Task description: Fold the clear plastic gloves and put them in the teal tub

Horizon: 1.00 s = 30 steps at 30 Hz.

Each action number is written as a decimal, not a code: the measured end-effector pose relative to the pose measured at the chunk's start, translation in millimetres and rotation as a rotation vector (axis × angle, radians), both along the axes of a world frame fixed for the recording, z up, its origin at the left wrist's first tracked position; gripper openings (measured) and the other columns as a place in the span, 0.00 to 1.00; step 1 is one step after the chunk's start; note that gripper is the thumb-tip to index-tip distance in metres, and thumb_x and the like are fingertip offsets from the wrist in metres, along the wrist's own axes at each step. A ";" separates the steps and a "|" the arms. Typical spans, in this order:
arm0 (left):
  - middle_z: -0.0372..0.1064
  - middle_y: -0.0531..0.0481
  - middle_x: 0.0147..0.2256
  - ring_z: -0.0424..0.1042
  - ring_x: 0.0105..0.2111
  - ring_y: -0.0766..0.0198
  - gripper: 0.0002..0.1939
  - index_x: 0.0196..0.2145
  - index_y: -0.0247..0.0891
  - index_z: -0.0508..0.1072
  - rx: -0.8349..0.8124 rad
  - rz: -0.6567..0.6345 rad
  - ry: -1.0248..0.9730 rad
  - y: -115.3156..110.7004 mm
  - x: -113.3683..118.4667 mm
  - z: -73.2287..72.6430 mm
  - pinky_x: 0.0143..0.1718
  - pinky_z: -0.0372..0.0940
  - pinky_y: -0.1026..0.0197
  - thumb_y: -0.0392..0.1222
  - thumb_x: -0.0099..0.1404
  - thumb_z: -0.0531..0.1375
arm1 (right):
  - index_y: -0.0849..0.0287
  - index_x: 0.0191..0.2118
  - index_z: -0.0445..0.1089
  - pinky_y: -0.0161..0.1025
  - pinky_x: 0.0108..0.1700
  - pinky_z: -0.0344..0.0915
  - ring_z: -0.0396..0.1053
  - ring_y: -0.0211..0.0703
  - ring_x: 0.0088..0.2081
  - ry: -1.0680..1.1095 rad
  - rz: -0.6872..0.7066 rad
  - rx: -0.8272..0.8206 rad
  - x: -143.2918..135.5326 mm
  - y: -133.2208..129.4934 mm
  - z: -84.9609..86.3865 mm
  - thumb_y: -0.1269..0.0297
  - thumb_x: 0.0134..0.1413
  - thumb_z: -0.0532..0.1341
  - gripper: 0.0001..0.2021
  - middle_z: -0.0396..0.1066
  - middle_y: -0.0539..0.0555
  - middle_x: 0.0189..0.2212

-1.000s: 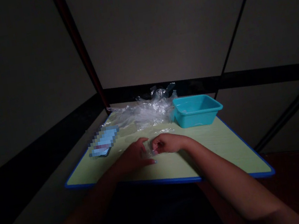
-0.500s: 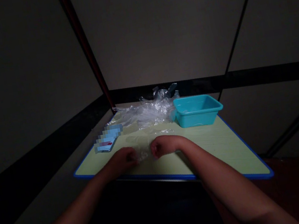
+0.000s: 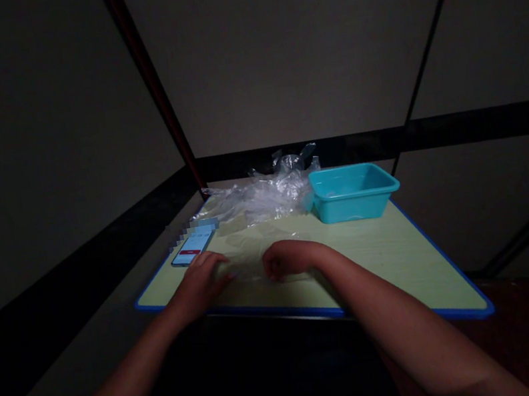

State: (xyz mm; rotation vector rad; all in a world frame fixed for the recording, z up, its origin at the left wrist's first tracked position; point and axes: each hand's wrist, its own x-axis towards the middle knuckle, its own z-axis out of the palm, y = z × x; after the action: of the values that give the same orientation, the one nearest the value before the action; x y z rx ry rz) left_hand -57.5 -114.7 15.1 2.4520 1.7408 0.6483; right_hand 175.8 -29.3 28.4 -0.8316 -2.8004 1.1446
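Observation:
A clear plastic bag (image 3: pixel 244 267) lies spread near the table's front edge, between my two hands. My right hand (image 3: pixel 291 258) is closed, its curled fingers pinching the bag on its right side. At the bag's left side is my left hand (image 3: pixel 202 283), thumb and fingers apart, holding nothing. Its fingertips are just below a phone (image 3: pixel 193 244) that lies on the table with its screen lit. Whether the left fingertips touch the bag is hard to tell in the dim light.
Behind the hands, a heap of crumpled clear plastic bags (image 3: pixel 269 197) covers the table's back. To its right stands a turquoise plastic basket (image 3: pixel 354 206). The pale table (image 3: pixel 382 266) has a blue edge and stands against dark walls.
My left hand has opened and moved left, away from my right hand, toward the phone. The plastic bag now lies flatter between the hands. My right hand stays closed in nearly the same place.

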 end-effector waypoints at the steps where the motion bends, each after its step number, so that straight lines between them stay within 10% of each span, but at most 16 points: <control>1: 0.66 0.42 0.46 0.63 0.48 0.53 0.19 0.46 0.37 0.67 0.043 -0.030 0.013 -4.0 8.1 -1.4 0.51 0.57 0.51 0.51 0.62 0.54 | 0.64 0.28 0.72 0.30 0.29 0.59 0.69 0.36 0.28 0.011 0.004 -0.001 0.2 0.5 -0.5 0.83 0.40 0.59 0.09 0.72 0.49 0.23; 8: 0.50 0.42 0.62 0.52 0.61 0.51 0.33 0.64 0.42 0.45 0.030 -0.289 0.229 -21.5 30.0 -26.1 0.62 0.37 0.41 0.53 0.66 0.50 | 0.64 0.30 0.69 0.29 0.29 0.58 0.64 0.32 0.25 0.123 -0.038 -0.027 9.0 9.0 -6.3 0.85 0.40 0.53 0.13 0.67 0.46 0.21; 21: 0.51 0.40 0.62 0.49 0.62 0.51 0.29 0.62 0.36 0.53 0.063 -0.130 0.308 -13.2 31.9 -43.1 0.59 0.45 0.40 0.52 0.67 0.47 | 0.62 0.28 0.67 0.31 0.26 0.53 0.58 0.33 0.23 0.195 -0.249 0.164 42.5 -16.3 -5.9 0.58 0.50 0.62 0.11 0.65 0.48 0.22; 30: 0.45 0.48 0.64 0.43 0.64 0.52 0.29 0.62 0.48 0.53 0.113 -0.305 0.215 -17.4 20.7 -40.0 0.61 0.40 0.43 0.54 0.65 0.49 | 0.60 0.27 0.66 0.35 0.37 0.56 0.61 0.39 0.32 0.319 -0.351 0.471 56.2 -62.5 -28.0 0.70 0.50 0.62 0.04 0.66 0.51 0.26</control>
State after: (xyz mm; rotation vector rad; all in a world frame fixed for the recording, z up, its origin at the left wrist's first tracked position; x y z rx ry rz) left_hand -36.8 -132.1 -24.9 2.8774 1.3734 0.4788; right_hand 232.0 -91.7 0.5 -0.9362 -2.3806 0.4841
